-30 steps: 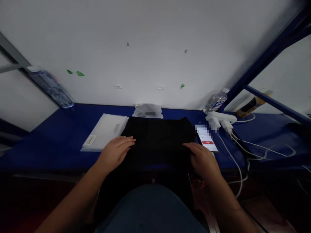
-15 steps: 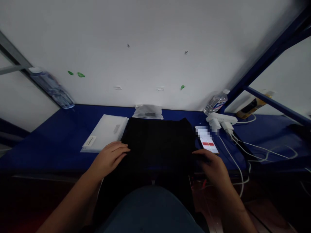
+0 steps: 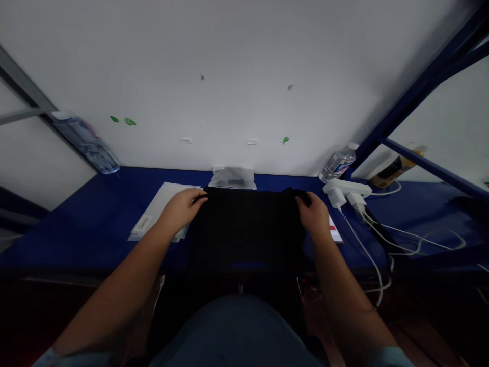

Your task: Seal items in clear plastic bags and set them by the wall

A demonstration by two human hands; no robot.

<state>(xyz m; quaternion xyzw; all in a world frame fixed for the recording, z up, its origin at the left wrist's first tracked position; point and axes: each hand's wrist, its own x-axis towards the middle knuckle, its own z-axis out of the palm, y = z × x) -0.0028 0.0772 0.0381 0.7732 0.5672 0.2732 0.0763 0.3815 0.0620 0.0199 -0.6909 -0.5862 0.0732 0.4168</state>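
A black cloth [image 3: 246, 224], probably a folded garment, lies on the blue tabletop in front of me; its exact kind is too dark to make out. My left hand [image 3: 184, 206] pinches its far left corner between thumb and fingers. At the far right corner, my right hand [image 3: 314, 211] is closed on the cloth's edge in the same way. Beneath my left wrist lies a stack of flat clear plastic bags [image 3: 155, 206] with a white label. My right hand and forearm cover most of a phone [image 3: 335, 230] with a lit screen.
A folded plastic bag [image 3: 233, 177] rests against the wall behind the cloth. To the right stand a water bottle [image 3: 339, 163] and a white power strip [image 3: 347, 187] with trailing cables. A large bottle [image 3: 86, 142] leans at the left. Blue frame bars [image 3: 431, 92] rise at the right.
Both hands have moved forward, from the sides of the black cloth to its far corners, and now grip them. The right arm now hides most of the phone.
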